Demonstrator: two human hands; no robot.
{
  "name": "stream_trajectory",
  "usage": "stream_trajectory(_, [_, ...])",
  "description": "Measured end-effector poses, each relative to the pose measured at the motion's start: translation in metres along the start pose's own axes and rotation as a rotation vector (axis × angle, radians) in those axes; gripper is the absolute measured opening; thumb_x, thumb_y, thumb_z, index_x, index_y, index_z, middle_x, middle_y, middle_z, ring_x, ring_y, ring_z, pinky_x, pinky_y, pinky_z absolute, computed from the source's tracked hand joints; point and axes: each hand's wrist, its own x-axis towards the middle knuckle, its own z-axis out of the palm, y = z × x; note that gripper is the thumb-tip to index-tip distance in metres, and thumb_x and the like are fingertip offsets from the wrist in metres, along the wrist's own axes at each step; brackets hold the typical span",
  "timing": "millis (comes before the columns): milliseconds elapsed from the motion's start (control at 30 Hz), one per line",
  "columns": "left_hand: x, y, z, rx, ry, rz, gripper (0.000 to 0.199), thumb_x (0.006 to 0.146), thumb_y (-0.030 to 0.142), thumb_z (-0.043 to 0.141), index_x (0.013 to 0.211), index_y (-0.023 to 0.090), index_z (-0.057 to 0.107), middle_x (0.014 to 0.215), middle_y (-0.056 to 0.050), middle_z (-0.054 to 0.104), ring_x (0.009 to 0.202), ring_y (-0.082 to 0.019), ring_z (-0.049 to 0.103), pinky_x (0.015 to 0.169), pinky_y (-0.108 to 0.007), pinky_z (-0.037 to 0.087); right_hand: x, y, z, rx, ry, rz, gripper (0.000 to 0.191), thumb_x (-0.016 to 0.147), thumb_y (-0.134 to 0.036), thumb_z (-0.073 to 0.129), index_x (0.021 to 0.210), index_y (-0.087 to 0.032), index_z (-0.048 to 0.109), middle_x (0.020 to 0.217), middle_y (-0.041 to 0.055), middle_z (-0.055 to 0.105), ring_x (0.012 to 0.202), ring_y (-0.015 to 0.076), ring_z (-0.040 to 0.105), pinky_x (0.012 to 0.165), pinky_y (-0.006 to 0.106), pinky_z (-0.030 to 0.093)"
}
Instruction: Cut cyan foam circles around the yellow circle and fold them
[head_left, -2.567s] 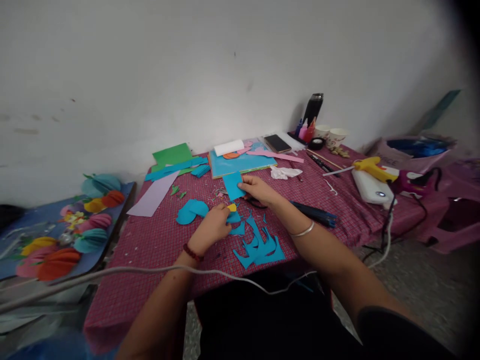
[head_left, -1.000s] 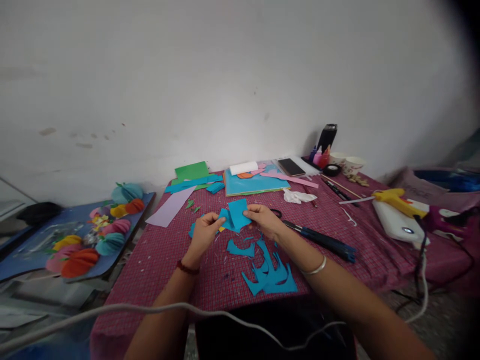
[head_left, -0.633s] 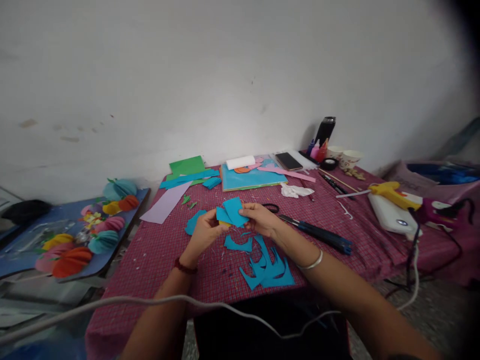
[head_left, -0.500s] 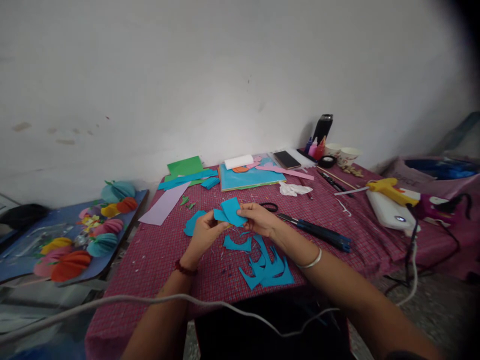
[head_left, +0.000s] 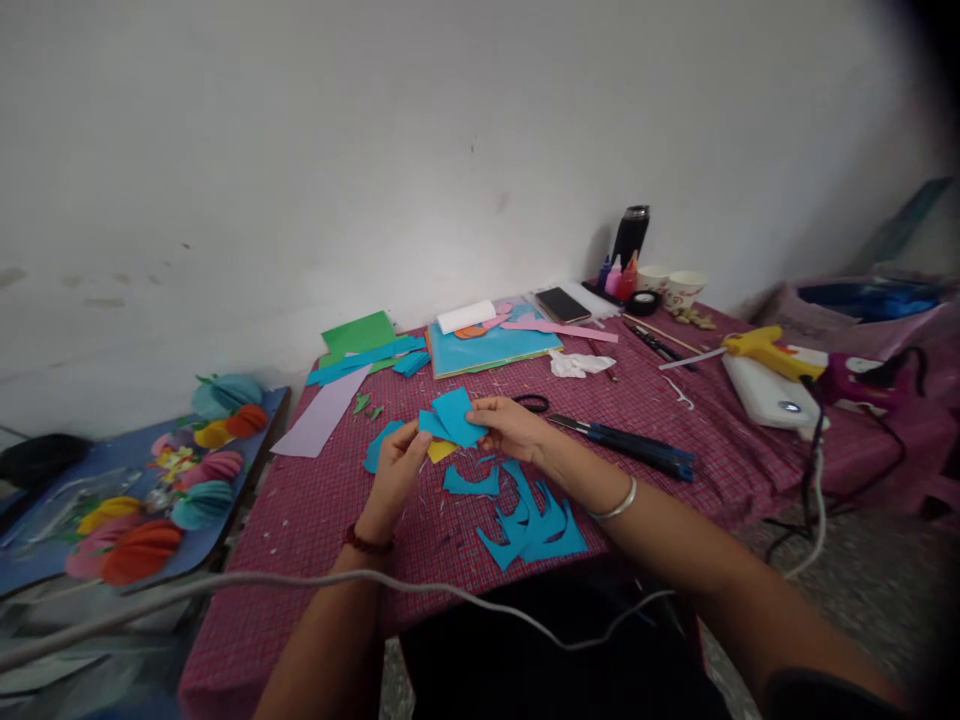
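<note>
Both my hands hold folded blue paper [head_left: 454,412] above the table. My left hand [head_left: 401,468] pinches its left part between thumb and fingers. On the right side, my right hand [head_left: 511,430] grips the other part, thumb on top. Beneath the paper shows a yellow piece [head_left: 441,451]; whether it is held or lies on the table I cannot tell. Another blue piece [head_left: 381,447] rests just beyond my left hand. Curved blue offcuts [head_left: 536,525] lie in front of me, and a blue-black box cutter [head_left: 630,447] is beside my right forearm.
Paper sheets [head_left: 491,352] and a phone [head_left: 562,305] lie at the back. To the right are a yellow glue gun [head_left: 757,345] and paper cups [head_left: 684,290]. Paper pumpkins [head_left: 142,550] sit on a blue board at left. A white cable [head_left: 330,578] crosses the foreground.
The view has shifted slightly, so the table things appear a little farther left. More of the yellow piece shows under the blue paper. Both hands keep their hold.
</note>
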Motion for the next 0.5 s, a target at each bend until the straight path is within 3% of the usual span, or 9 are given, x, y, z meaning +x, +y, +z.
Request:
stream_trajectory(167, [-0.0003, 0.0052, 0.0038, -0.044, -0.043, -0.001, 0.03, 0.076, 0.045, 0.06, 0.081, 0.016, 0.067, 0.08, -0.004, 0.067, 0.074, -0.018, 0.057, 0.071, -0.029, 0.045, -0.0024, -0.001, 0.0014, 0.017, -0.033, 0.044, 0.021, 0.065, -0.025, 0.076, 0.067, -0.012, 0.059, 0.051, -0.0029, 0.06, 0.039, 0.0052, 0.052, 0.038, 0.014, 0.045])
stream_trajectory(333, [0.0025, 0.0079, 0.0064, -0.145, -0.015, -0.035, 0.037, 0.08, 0.052, 0.048, 0.074, 0.02, 0.064, 0.073, -0.005, 0.064, 0.071, -0.02, 0.056, 0.066, -0.032, 0.046, -0.0012, -0.0005, 0.0013, 0.005, -0.016, 0.031, 0.025, 0.061, -0.028, 0.078, 0.066, -0.012, 0.06, 0.052, -0.0026, 0.06, 0.04, 0.0065, 0.054, 0.036, 0.015, 0.045])
stream_trajectory(500, [0.0024, 0.0043, 0.0049, -0.198, -0.022, -0.07, 0.029, 0.078, 0.047, 0.055, 0.071, 0.019, 0.061, 0.07, -0.002, 0.06, 0.066, -0.016, 0.053, 0.063, -0.029, 0.045, -0.0016, -0.0001, 0.0014, 0.0, -0.021, 0.038, 0.024, 0.06, -0.028, 0.078, 0.068, -0.012, 0.061, 0.053, -0.003, 0.061, 0.04, 0.0067, 0.054, 0.036, 0.015, 0.045])
